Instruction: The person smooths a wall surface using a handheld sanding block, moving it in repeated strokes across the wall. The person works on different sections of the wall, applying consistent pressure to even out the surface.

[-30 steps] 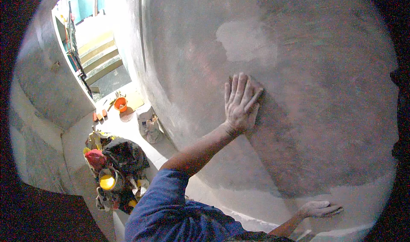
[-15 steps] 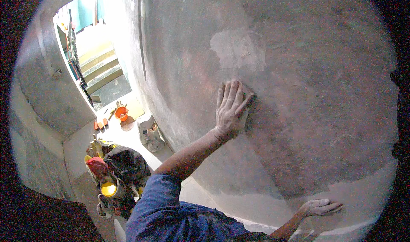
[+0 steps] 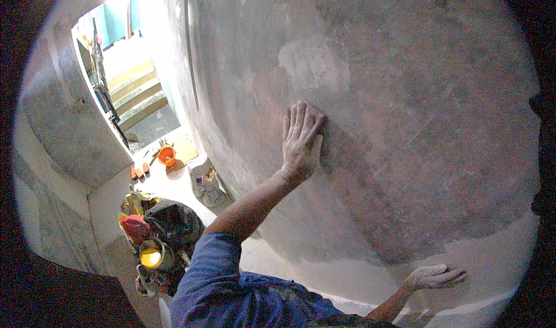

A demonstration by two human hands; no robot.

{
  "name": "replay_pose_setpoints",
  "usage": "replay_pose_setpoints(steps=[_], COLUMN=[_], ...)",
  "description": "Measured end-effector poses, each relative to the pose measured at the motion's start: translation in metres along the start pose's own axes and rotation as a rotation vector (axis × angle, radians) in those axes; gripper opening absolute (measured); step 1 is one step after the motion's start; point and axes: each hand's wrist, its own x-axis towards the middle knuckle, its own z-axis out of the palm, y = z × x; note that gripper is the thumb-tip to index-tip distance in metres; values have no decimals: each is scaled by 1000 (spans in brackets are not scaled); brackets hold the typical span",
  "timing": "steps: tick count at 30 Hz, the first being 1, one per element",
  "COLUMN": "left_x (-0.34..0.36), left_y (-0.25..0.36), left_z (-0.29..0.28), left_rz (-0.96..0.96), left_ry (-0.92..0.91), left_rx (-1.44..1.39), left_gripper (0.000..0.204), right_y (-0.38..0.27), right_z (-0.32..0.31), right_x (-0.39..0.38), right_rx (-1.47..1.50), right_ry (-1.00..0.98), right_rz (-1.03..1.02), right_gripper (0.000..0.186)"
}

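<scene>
Grey plaster faces the side wall (image 3: 87,122) at far left, next to a bright doorway with steps (image 3: 139,99) beyond it. On the floor, three orange-red blocks (image 3: 139,172) lie near an orange bucket (image 3: 164,151). Below them a crowded heap takes up the floor: a red bundle (image 3: 136,228), a bucket (image 3: 166,259) showing bright yellow, and a black bag (image 3: 175,221). A pale sack (image 3: 211,196) stands to their right, close to the foot of the main wall (image 3: 417,160). That wall fills the middle and right, dusty and mottled grey with pinkish and dark stains, a whiter patch (image 3: 315,64) above the left hand (image 3: 301,143). This hand lies nearly flat on the wall, fingers extended over a flat piece (image 3: 319,119), mostly covered, whose darker edge shows beside the fingertips; its exact kind cannot be told. Mottled surface runs on rightward to the dark rim of view, with a lighter band (image 3: 341,276) along its lower edge. Low at right, the right hand (image 3: 438,276) is loosely open, fingers slightly bent, nothing visible in it; whether it touches the wall is unclear.
</scene>
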Motion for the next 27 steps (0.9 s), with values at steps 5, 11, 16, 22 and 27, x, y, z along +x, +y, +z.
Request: replay_pose_setpoints(steps=[5,11,16,22,27], left_x=[98,49,-6,133,43], left_y=[-75,-38,-27,-102,-50], left_z=[22,16,7,-3,9], left_rz=[-68,-207,-77,-151,-128], left_ry=[224,212,96,250,141], left_rx=[-106,-95,-57,-353,-56], left_gripper=[46,45,49,44,47], right_y=[5,9,4,5,4], right_z=[1,1,-6,-3,0], right_x=[-1,-6,-3,-1,-2], right_rx=[-11,29,3,-9,-23], right_ry=[-10,-14,-69,-30,-33], right_rz=[-60,-21,61,-41,29], right_gripper=[48,49,51,52,52])
